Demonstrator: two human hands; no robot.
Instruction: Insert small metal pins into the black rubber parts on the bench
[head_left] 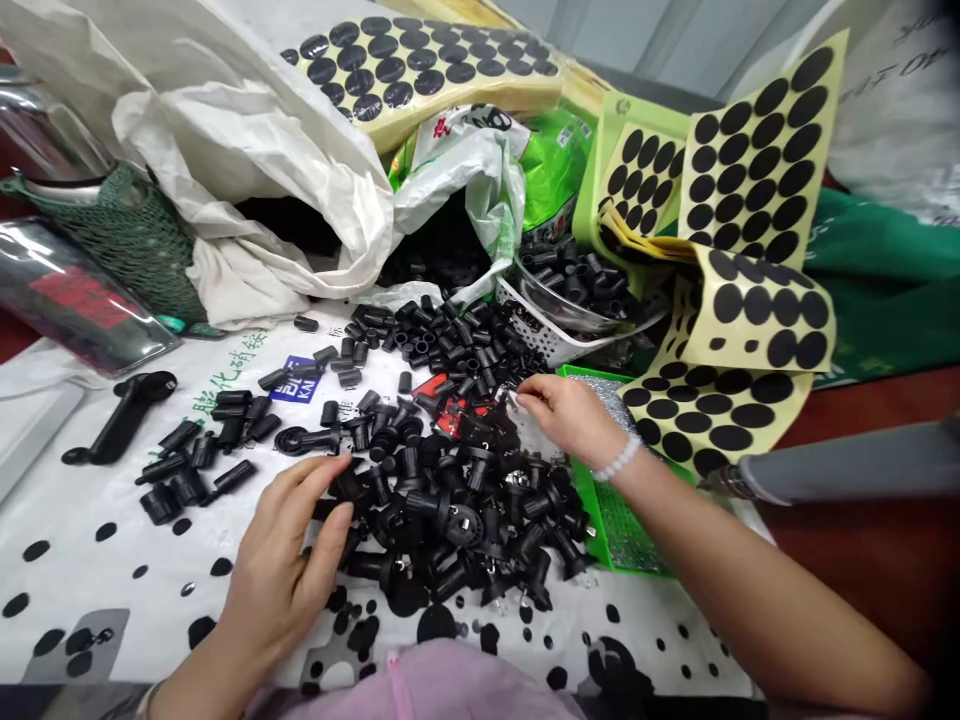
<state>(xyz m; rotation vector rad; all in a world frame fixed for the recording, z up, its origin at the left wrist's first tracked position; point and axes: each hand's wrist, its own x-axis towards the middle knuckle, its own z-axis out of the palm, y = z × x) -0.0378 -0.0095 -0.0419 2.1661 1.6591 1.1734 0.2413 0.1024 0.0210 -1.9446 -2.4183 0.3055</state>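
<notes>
I am seeing the left hand (289,545) resting spread, fingers touching the near side of the heap of black plastic parts (450,510), which is lying long from left to right. The right hand (570,420) is hovering over the heap's right end, fingers bunching, but I cannot tell if pinching something. Right of the heap, a green plastic tray (607,530) and sheets of black round stickers (731,400) are lying.

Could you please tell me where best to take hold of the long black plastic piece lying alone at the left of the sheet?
Pinch the black plastic piece across its slim shank, from above, with the left hand. The shank narrows between wider ends, and nothing crowds it on the white sheet, so fingers should fit either side.
</notes>
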